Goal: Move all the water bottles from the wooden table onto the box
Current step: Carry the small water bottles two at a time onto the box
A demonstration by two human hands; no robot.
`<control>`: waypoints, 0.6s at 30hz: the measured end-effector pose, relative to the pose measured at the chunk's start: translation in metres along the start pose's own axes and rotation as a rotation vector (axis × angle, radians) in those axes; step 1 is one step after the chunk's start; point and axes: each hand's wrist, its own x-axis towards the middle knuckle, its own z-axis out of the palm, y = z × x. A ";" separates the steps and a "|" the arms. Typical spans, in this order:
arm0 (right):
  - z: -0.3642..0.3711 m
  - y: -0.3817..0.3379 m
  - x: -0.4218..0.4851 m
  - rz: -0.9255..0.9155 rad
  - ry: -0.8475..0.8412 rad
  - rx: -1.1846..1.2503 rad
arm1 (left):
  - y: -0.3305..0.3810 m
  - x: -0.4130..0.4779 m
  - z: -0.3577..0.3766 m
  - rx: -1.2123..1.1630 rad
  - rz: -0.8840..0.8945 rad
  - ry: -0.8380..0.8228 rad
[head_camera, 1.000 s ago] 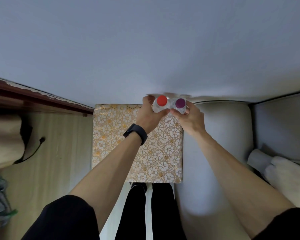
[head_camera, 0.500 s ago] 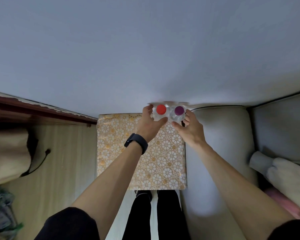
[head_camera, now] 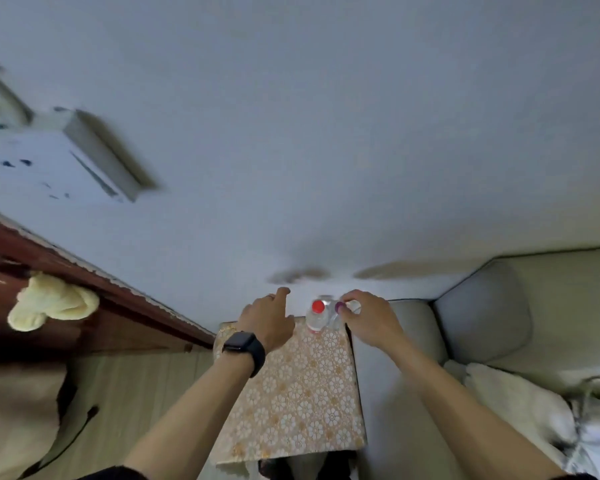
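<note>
Two clear water bottles stand side by side at the far right corner of the box point(head_camera: 302, 393), which is covered in a gold floral pattern. The red-capped bottle point(head_camera: 316, 315) stands free. The purple-capped bottle point(head_camera: 338, 311) is partly hidden behind my right hand point(head_camera: 369, 318), whose fingers curl round its top. My left hand point(head_camera: 269, 320), with a black watch on the wrist, hovers over the box's far left part, apart from the red-capped bottle, fingers loose and holding nothing.
A grey sofa point(head_camera: 482, 323) with a white furry throw point(head_camera: 520, 407) flanks the box on the right. At left are a light wooden surface point(head_camera: 125, 400), a dark red wooden frame point(head_camera: 94, 306) and a pale yellow cloth point(head_camera: 49, 301). A wall rises behind.
My left hand has let go of the red-capped bottle and moved left. The camera has tilted up, showing more wall. My right hand stays on the purple-capped bottle.
</note>
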 end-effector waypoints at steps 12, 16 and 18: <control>-0.127 -0.128 -0.096 -0.395 0.494 0.086 | -0.023 -0.076 -0.154 -0.173 0.076 0.344; -0.129 -0.138 -0.098 -0.489 0.514 0.078 | -0.038 -0.096 -0.168 -0.215 0.027 0.437; -0.124 -0.140 -0.095 -0.549 0.528 0.015 | -0.048 -0.107 -0.167 -0.244 -0.013 0.472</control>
